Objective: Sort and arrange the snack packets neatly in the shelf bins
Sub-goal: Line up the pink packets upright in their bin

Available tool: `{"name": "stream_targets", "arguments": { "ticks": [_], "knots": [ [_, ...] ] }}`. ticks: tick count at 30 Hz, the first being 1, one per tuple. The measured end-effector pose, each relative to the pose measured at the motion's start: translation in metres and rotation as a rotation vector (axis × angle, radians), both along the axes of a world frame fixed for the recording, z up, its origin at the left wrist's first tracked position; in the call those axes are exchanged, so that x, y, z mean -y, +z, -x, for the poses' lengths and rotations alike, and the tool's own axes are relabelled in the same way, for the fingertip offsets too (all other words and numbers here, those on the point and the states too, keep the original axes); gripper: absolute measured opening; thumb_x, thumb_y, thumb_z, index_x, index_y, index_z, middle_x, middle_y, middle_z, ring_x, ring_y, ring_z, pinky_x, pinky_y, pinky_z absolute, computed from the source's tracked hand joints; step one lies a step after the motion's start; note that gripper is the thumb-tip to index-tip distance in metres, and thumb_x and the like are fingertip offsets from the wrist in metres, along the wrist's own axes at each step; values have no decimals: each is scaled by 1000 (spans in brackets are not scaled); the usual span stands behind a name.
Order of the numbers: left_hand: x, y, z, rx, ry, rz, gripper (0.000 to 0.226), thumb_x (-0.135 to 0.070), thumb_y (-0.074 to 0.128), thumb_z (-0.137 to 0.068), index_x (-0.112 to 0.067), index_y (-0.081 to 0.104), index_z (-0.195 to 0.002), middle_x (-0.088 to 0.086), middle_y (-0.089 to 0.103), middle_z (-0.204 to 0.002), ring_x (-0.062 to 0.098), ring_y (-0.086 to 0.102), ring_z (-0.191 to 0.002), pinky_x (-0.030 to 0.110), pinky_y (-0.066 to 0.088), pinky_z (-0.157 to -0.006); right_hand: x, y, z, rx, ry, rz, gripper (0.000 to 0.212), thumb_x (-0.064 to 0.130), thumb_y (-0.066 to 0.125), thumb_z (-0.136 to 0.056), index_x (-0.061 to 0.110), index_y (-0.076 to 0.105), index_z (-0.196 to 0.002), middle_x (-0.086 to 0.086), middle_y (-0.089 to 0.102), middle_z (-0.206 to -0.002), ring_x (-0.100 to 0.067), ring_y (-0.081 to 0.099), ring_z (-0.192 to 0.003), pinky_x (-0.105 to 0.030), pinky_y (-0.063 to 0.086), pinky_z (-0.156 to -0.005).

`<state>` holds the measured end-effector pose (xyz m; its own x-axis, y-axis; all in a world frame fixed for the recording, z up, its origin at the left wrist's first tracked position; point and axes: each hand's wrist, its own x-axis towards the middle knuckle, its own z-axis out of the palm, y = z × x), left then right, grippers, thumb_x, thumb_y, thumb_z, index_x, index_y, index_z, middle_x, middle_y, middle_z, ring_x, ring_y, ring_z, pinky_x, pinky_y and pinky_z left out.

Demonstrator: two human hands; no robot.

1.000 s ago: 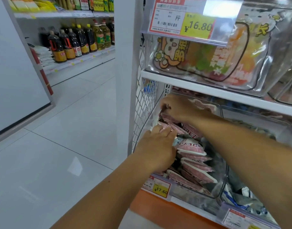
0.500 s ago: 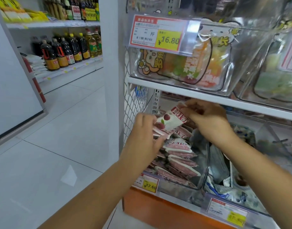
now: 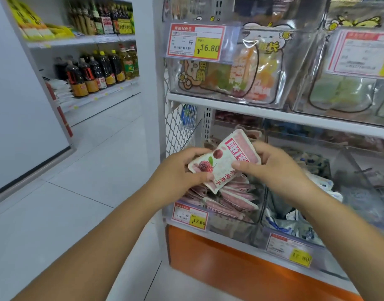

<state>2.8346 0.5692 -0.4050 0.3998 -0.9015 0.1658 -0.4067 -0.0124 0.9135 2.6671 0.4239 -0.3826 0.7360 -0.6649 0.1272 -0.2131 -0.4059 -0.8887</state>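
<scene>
Your left hand [image 3: 178,168] pinches the lower left end of a single packet [image 3: 226,157], with the thumb on the printed face and the fingers tucked behind. Your right hand [image 3: 271,166] grips the upper right end the same way, thumb across the front and fingers curled over the far edge. You hold the packet tilted and face up, just above the pile. That probably lets you read the label and square the packet up before laying it down.

Directly beneath lie the other pink packets [image 3: 232,198], overlapping and sloping toward the front of the clear bin [image 3: 228,230]. They look only partly ordered, so the sorting seems well short of done. The packet in your hands matches them, which suggests this bin is where it belongs.

A price tag [image 3: 190,216] reading 17.60 clips to the bin's front. The neighbouring bin [image 3: 330,170] to the right holds blue and white packets in a loose heap. A white shelf board [image 3: 273,115] runs close overhead, so you have little headroom for reaching in. A wire mesh panel [image 3: 178,127] closes the left end of the unit, and an orange base [image 3: 241,268] sits below. To your left a pale tiled floor [image 3: 67,203] leads to another shelf of dark bottles [image 3: 95,72].
</scene>
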Motion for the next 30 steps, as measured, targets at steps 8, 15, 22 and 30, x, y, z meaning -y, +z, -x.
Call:
{"name": "stream_targets", "arguments": {
  "ticks": [8,15,22,30],
  "knots": [
    [-19,-3,-26,895,-147,-391,32,-32,68,-87,-36,66,-119,-14,65,-115,4,56,-98,27,47,-85,-12,13,18,41,-111,105,16,26,79,-75,23,68,-86,2,73,-86,-22,71,-80,-52,56,-82],
    [11,-5,-35,1207,-30,-218,20,-41,58,-91,-36,70,-106,-12,68,-96,12,62,-86,23,34,-59,-41,14,19,0,44,291,16,26,79,-73,25,63,-73,3,70,-79,-28,63,-71,-39,50,-60],
    [15,-9,-42,1141,-39,-209,21,-42,59,-91,-40,69,-109,-16,69,-105,7,61,-93,22,37,-64,-43,-10,-11,-393,228,707,41,34,73,-82,33,37,-63,7,40,-54,-10,39,-50,-22,26,-48],
    [11,-3,-44,1034,-64,-242,19,-34,63,-91,-36,72,-107,-13,70,-103,8,61,-93,24,45,-73,-70,-17,-29,-437,197,631,14,30,55,-95,22,61,-86,3,46,-92,-12,48,-78,-27,36,-69]
  ]
}}
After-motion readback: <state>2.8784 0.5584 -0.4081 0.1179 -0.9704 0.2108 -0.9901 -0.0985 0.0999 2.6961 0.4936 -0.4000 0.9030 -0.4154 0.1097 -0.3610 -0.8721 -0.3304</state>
